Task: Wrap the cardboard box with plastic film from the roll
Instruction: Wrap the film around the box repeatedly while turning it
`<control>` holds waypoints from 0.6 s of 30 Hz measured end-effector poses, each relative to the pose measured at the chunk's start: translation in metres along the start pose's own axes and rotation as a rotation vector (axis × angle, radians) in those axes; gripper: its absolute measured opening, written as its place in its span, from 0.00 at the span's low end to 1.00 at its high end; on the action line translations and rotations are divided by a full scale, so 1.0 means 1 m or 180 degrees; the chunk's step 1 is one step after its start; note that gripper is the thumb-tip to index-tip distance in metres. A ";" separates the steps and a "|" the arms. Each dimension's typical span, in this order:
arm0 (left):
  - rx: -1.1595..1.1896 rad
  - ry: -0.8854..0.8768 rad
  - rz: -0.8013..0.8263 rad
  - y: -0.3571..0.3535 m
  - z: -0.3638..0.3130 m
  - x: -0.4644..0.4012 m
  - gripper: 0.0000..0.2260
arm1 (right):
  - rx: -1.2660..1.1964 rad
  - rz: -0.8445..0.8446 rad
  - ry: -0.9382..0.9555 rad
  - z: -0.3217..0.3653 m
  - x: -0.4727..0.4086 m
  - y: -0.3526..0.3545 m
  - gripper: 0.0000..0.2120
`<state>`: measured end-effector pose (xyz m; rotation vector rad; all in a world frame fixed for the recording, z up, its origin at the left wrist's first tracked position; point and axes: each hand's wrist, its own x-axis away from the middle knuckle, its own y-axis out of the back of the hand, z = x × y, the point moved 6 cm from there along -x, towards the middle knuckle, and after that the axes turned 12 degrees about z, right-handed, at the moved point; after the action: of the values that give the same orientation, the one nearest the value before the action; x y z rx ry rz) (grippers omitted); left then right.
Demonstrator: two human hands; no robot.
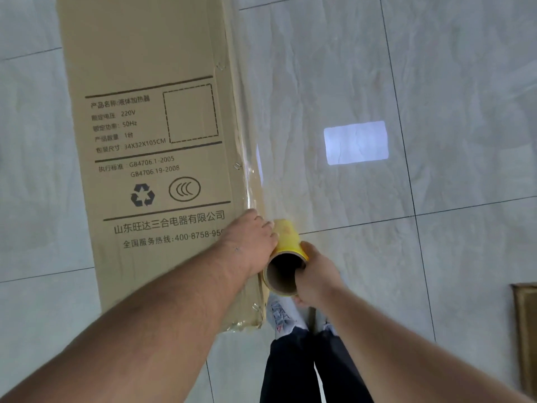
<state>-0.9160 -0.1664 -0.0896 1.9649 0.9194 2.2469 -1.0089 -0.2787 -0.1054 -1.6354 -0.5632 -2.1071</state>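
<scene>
A tall brown cardboard box [151,135] with black printed text stands on the tiled floor, filling the upper left. A yellow roll of plastic film [286,231] with a cardboard core is held against the box's right edge. Clear film [250,158] stretches from the roll up along that right side, wrinkled and shiny. My left hand [251,239] grips the roll's left side, pressed against the box. My right hand [315,274] grips the near open end of the core from the right.
Pale glossy floor tiles [436,82] surround the box, with a bright window reflection [356,142] to the right. My legs in dark trousers [293,367] and light shoes are below the roll. Another piece of cardboard [526,330] shows at the right edge.
</scene>
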 end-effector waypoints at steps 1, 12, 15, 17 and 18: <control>-0.0035 -0.0011 -0.0016 0.000 -0.003 0.001 0.21 | 0.0289 0.0047 0.0019 0.001 0.003 0.002 0.37; -0.0350 0.0061 0.0380 -0.021 -0.042 0.007 0.24 | 0.2588 0.0667 0.0047 0.010 0.023 -0.016 0.41; -0.0418 0.0114 0.0509 -0.026 -0.043 0.001 0.19 | 0.2883 0.0608 0.0061 0.016 0.019 -0.022 0.37; -0.0472 0.0141 0.0633 -0.028 -0.046 0.000 0.19 | 0.2819 0.0527 0.0085 0.016 0.017 -0.023 0.37; -0.0538 0.0129 0.0625 -0.026 -0.046 0.002 0.19 | 0.2615 0.0424 0.0081 0.012 0.016 -0.021 0.37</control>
<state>-0.9675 -0.1637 -0.1008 2.0202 0.5385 2.3829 -1.0142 -0.2555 -0.0880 -1.1211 -1.0911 -1.4796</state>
